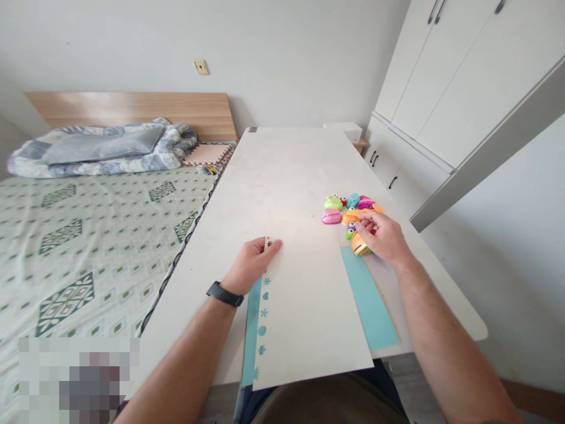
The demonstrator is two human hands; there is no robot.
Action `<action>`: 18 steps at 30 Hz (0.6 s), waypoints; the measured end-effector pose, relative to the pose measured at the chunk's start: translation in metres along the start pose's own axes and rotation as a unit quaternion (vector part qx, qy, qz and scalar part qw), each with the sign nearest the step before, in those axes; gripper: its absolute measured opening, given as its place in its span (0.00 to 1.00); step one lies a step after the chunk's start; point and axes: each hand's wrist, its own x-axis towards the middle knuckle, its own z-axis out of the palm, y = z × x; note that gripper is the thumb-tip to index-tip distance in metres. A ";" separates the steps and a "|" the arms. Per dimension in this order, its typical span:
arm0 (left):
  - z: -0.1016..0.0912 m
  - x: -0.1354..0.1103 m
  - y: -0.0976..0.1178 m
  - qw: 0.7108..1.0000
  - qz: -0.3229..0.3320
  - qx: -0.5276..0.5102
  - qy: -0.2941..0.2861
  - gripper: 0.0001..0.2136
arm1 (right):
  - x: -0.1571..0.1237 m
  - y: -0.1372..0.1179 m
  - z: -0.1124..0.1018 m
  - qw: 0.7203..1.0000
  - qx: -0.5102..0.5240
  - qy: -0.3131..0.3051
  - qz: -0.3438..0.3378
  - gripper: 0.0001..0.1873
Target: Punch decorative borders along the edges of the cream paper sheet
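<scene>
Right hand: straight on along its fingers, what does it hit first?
The right hand would most likely meet the orange craft punch beside the pink one, just ahead of its fingertips. Depth is unclear from this single view, so they may be in contact.

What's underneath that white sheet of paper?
Light-blue paper shows along both sides of the white sheet and through its cut-out shapes; what's under its middle is hidden.

Room light: bright, soft, diffuse.
White tabletop [282,171]: pale sheen; low contrast against the far edge of the white paper [309,306].
Wooden headboard [132,108]: faint glare; soft shadow on the wall [282,70] at its right.
Wardrobe [441,76]: slanted by wide-angle distortion.
Lower-left corner: coarsely pixelated.
</scene>
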 end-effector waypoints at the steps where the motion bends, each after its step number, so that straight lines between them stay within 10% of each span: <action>1: 0.000 0.000 0.000 1.000 0.000 0.000 0.000 0.23 | 0.000 0.000 0.000 1.000 -0.003 -0.007 -0.002 0.16; 18: 0.004 -0.003 0.005 1.000 0.010 -0.001 0.001 0.22 | 0.000 0.004 0.000 0.994 -0.053 -0.080 -0.050 0.08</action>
